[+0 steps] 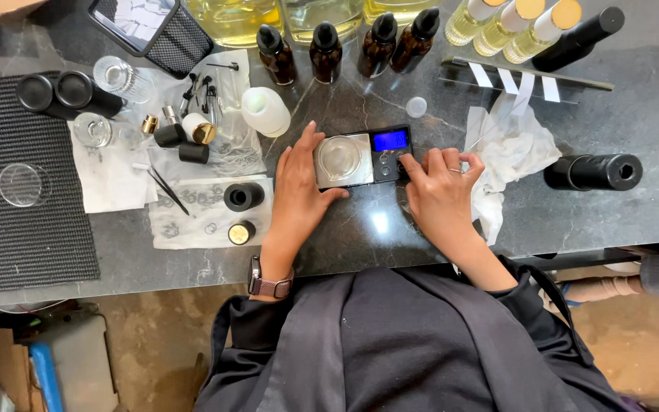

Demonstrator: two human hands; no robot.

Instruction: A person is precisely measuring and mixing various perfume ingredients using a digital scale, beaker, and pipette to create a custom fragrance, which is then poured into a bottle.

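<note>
Near the front edge of the dark marbled stone table (634,221) sits a small silver-and-black pocket scale with a lit blue screen (365,157), a clear glass dish on its pan. The left hand (299,191) lies open against the scale's left side, steadying it, gripping nothing. The right hand (440,191) has its fingers curled, one fingertip pressing the buttons. Crumpled white tissue (512,149) lies just right. Four amber dropper bottles (345,49) stand toward the back edge.

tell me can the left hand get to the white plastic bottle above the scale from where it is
Probably yes. The left hand rests against the small scale, and the white plastic bottle lies just beyond its fingertips on the dark counter, with nothing between them.
</note>
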